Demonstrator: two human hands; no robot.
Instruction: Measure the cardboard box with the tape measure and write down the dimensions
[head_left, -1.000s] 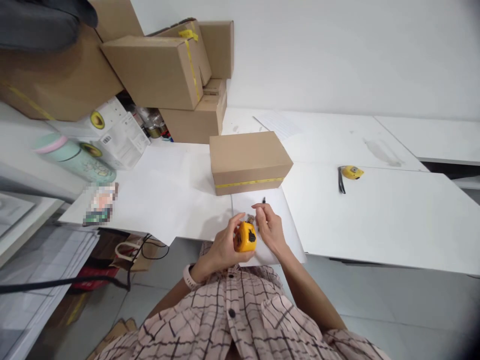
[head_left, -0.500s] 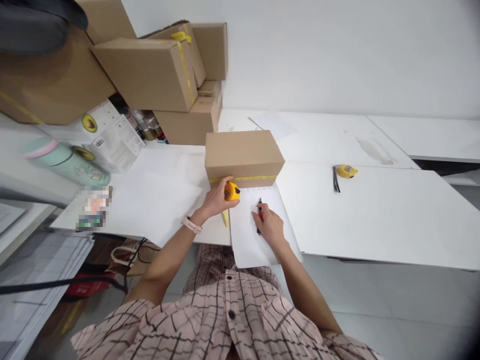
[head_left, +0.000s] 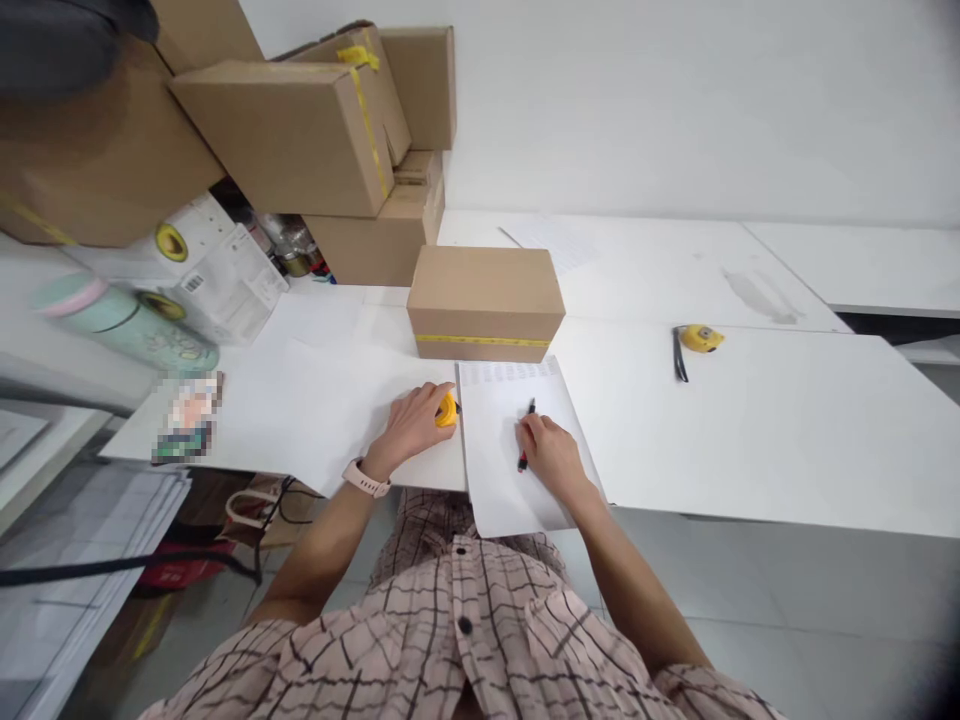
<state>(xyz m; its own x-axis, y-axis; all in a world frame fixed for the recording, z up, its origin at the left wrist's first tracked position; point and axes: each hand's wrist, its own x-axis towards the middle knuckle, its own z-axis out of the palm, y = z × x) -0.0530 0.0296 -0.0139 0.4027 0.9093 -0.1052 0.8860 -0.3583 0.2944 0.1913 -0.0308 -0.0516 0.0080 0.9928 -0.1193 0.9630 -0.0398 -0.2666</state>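
Wrapped round a yellow tape measure (head_left: 447, 410), my left hand (head_left: 412, 428) rests on the white table (head_left: 750, 430), left of a sheet of paper (head_left: 499, 495). My right hand (head_left: 553, 452) is closed on a red and black pen (head_left: 523, 462) lying over the sheet, with the pen's tip pointing away from me. Beyond the sheet stands a closed cardboard box (head_left: 484, 285) with a yellow stripe along its near side. Printed lines show at the sheet's far edge.
A second tape measure (head_left: 701, 338) with a black strap lies at the right. Stacked cardboard boxes (head_left: 285, 135) stand at the back left. A mint green bottle (head_left: 142, 325) leans beside a white carton (head_left: 232, 280) on the left.
My left hand has moved with the tape measure away from the box, down and left onto the table. My right hand has shifted slightly right with the pen.
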